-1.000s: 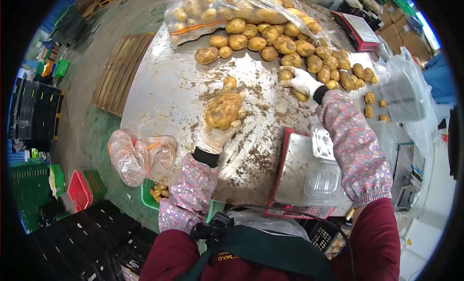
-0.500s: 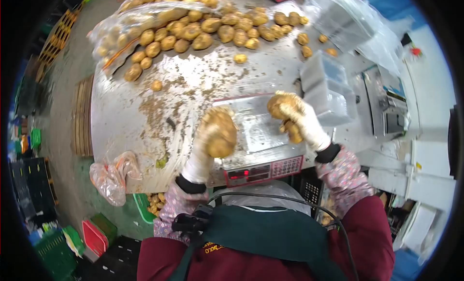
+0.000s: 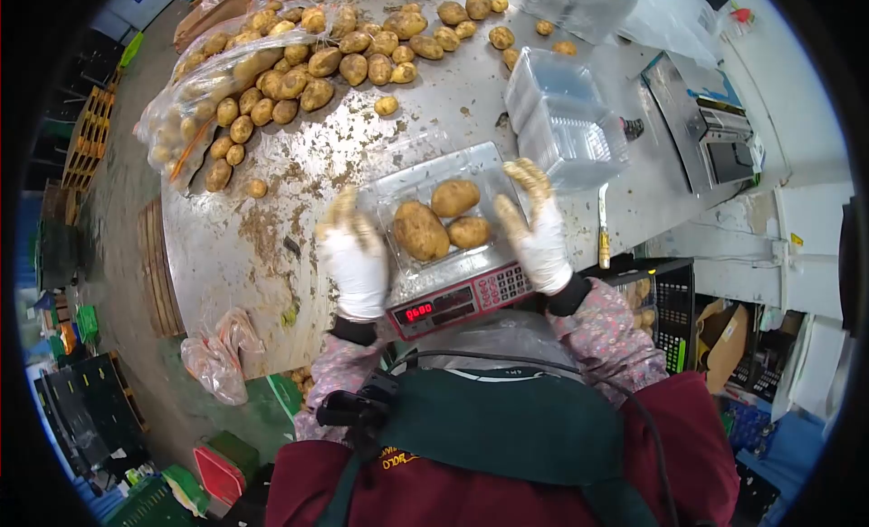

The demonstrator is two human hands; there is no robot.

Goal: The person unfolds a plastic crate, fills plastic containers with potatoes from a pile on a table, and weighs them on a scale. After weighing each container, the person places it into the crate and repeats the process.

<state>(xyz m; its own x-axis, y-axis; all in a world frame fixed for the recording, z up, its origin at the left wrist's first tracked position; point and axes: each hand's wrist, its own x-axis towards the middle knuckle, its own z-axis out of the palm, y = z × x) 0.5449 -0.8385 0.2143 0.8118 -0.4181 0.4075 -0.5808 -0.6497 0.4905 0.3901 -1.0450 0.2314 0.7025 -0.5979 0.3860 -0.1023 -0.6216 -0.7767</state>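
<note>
Three potatoes point(image 3: 422, 232) rest in a clear plastic tray point(image 3: 418, 272) on the digital scale point(image 3: 434, 311), whose red display is lit. To the left of the tray is my left hand point(image 3: 351, 255), gloved in white, its fingers apart and holding nothing. My right hand point(image 3: 538, 226), in a matching glove with soiled fingertips, spreads its fingers at the right edge of the scale. Neither hand grips a potato.
Many potatoes point(image 3: 317, 95) spill from a plastic bag point(image 3: 186, 119) at the back left. Stacked clear trays point(image 3: 579, 145) stand right of the scale, near a knife point(image 3: 604, 228). A crumpled plastic bag point(image 3: 217, 359) lies at the table's front left.
Both hands have let go of the potatoes they held, which now lie in the tray on the scale. The camera view has shifted, and the fingers have opened.
</note>
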